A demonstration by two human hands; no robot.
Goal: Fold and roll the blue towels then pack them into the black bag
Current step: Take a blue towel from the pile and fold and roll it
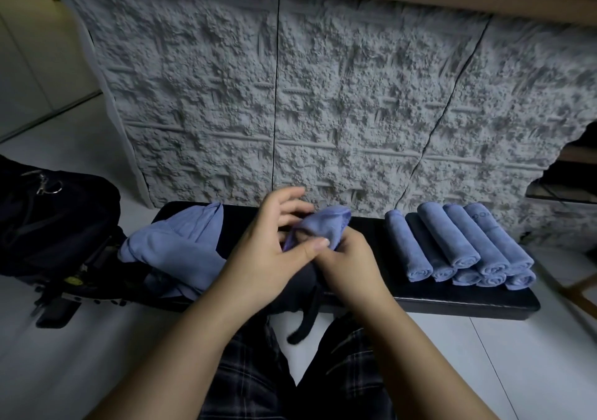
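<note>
- A single blue towel (323, 225) is held above the middle of the black worktop (452, 297), bunched up between both hands.
- The left hand (271, 245) is placed on the towel's left side; its thumb is laid across the cloth and pressed towards the right hand, while the upper fingers (287, 200) are spread loosely apart above the towel.
- The right hand (349, 264) is set just below and to the right of the towel, with its fingers curled under the cloth and clamped on it; the fingertips are hidden by the fabric.
- A loose heap of unrolled blue towels (174, 248) is seen at the left end of the worktop, near the left hand.
- A stack of rolled towels (458, 245) is laid in two layers at the right end of the worktop, well apart from the hands.
- The black bag (55, 222) is seen on the floor at the far left, beside the heap.
- A rough grey textured wall panel (323, 96) is seen behind the worktop.
- Dark checked shorts (258, 374) are visible at the bottom edge.
</note>
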